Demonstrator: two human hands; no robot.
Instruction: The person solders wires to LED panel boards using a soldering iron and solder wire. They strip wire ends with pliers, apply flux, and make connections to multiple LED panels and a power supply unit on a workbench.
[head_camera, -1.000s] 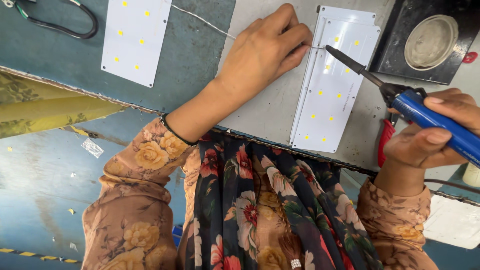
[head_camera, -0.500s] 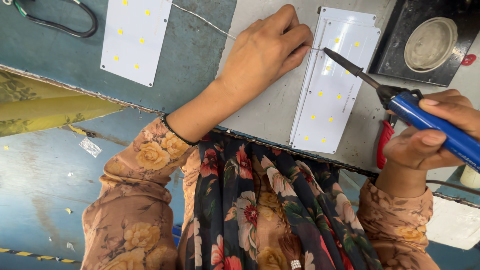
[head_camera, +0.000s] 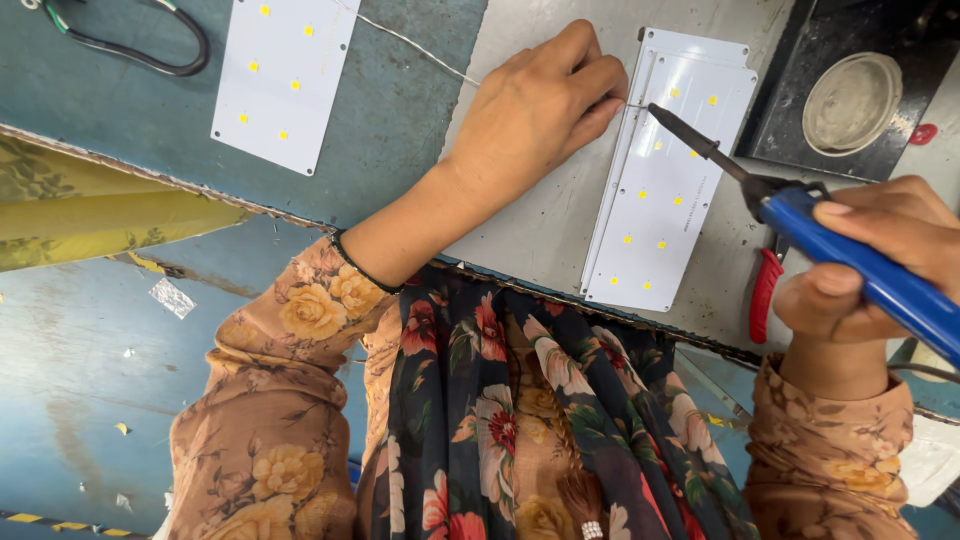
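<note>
My left hand (head_camera: 540, 110) rests on the grey bench top, fingers pinched on a thin white wire (head_camera: 420, 47) at the left edge of a white LED panel (head_camera: 668, 180) dotted with small yellow chips. My right hand (head_camera: 868, 268) grips a blue-handled soldering iron (head_camera: 790, 215). Its dark tip points at the panel's upper left corner, right by my left fingertips where the wire end meets the board.
A second white LED panel (head_camera: 283, 75) lies on the blue table at upper left, near a looped black cable (head_camera: 140, 45). A black holder with a round grey dish (head_camera: 852, 90) stands at upper right. Red-handled pliers (head_camera: 764, 292) lie by the panel's lower right.
The soldering iron tip has slid left and up across the panel, ending beside my left fingertips. My left hand has stayed put.
</note>
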